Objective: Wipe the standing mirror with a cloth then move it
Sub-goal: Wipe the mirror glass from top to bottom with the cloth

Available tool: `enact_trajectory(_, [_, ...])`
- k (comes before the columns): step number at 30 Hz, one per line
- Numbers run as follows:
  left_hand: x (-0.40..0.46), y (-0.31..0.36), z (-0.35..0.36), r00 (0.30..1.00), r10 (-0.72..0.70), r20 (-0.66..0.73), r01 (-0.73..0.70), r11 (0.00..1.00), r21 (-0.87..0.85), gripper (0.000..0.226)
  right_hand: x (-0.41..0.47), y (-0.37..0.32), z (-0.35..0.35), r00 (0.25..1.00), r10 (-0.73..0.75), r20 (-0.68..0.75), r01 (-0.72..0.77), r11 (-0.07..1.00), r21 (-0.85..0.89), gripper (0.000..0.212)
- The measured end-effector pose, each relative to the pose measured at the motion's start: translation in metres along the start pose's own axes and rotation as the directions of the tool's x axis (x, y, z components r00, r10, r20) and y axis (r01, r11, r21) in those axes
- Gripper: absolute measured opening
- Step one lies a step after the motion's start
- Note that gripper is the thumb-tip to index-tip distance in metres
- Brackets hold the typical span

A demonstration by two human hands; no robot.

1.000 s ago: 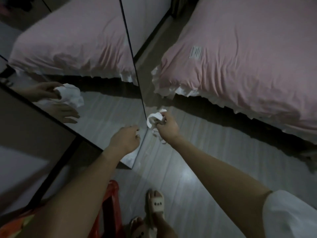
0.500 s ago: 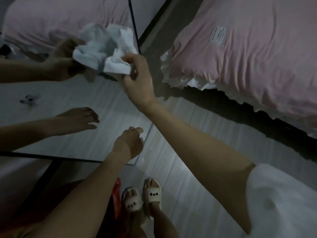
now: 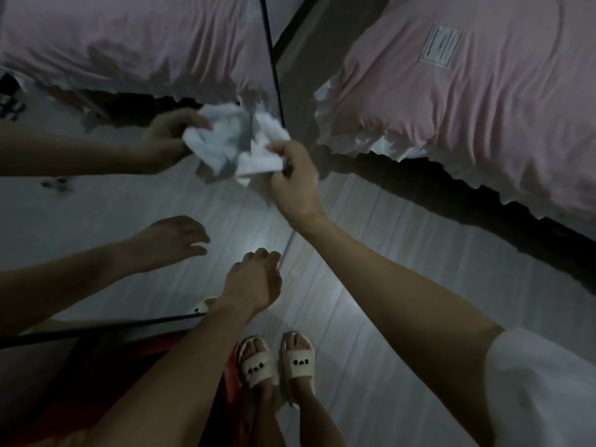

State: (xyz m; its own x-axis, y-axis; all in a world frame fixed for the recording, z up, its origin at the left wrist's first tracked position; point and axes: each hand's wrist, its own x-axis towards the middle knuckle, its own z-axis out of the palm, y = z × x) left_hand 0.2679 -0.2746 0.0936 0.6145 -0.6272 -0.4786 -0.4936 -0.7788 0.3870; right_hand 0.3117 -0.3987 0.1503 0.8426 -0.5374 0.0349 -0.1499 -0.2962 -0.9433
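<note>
The standing mirror (image 3: 129,201), with a thin black frame, fills the left half of the view and reflects the bed, the floor and my arms. My right hand (image 3: 296,185) grips a crumpled white cloth (image 3: 261,156) and presses it against the glass close to the mirror's right edge. My left hand (image 3: 254,279) is lower down beside that same edge, fingers loosely curled with nothing in them. Its reflection sits a little apart from it in the glass.
A bed with a pink sheet and white frill (image 3: 467,108) stands to the right, with dark space beneath it. Pale plank floor (image 3: 387,285) lies between bed and mirror. My feet in cream slippers (image 3: 258,362) stand near the mirror's foot, next to a red object (image 3: 232,375).
My right hand has lifted the cloth from beside the mirror's lower edge up onto the glass. My left hand has eased off the mirror's edge and now hangs beside it.
</note>
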Motion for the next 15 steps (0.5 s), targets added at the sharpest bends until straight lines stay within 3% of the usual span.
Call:
enact_trajectory(2, [0.004,-0.001,-0.001,1.000,-0.005,-0.003,0.005,1.000,0.019,0.037,0.013,-0.012,0.008,0.986,-0.147,-0.074,0.149,0.989,0.012,0.029])
enact_trajectory(4, [0.007,-0.001,-0.001,1.000,-0.004,-0.007,0.004,0.997,0.071,0.035,0.016,-0.010,0.020,0.986,-0.155,-0.066,0.156,0.987,0.023,0.031])
enact_trajectory(6, [0.009,-0.003,0.001,0.999,0.022,-0.034,-0.018,0.991,0.131,0.034,0.010,0.007,0.025,0.998,0.052,0.040,-0.054,0.998,0.040,0.031])
enact_trajectory(8, [0.010,-0.004,0.002,0.998,0.058,-0.030,-0.051,0.979,0.198,0.035,0.005,0.031,0.022,0.906,0.360,0.223,-0.338,0.932,-0.131,0.028])
enact_trajectory(9, [0.011,-0.005,0.002,0.997,0.074,-0.020,-0.067,0.972,0.226,0.036,0.004,0.040,0.019,0.851,0.459,0.256,-0.410,0.884,-0.225,0.027])
enact_trajectory(10, [0.013,-0.006,0.002,0.996,0.086,-0.008,-0.082,0.966,0.246,0.036,0.004,0.045,0.016,0.831,0.507,0.230,-0.448,0.854,-0.264,0.026])
enact_trajectory(12, [0.016,-0.008,0.001,0.995,0.104,-0.001,-0.100,0.964,0.245,0.037,0.008,0.043,0.010,0.867,0.488,0.100,-0.465,0.866,-0.186,0.025])
enact_trajectory(15, [0.020,-0.013,0.003,0.993,0.109,-0.049,-0.099,0.980,0.173,0.038,0.022,0.020,0.005,0.953,0.272,-0.134,-0.265,0.962,0.064,0.028])
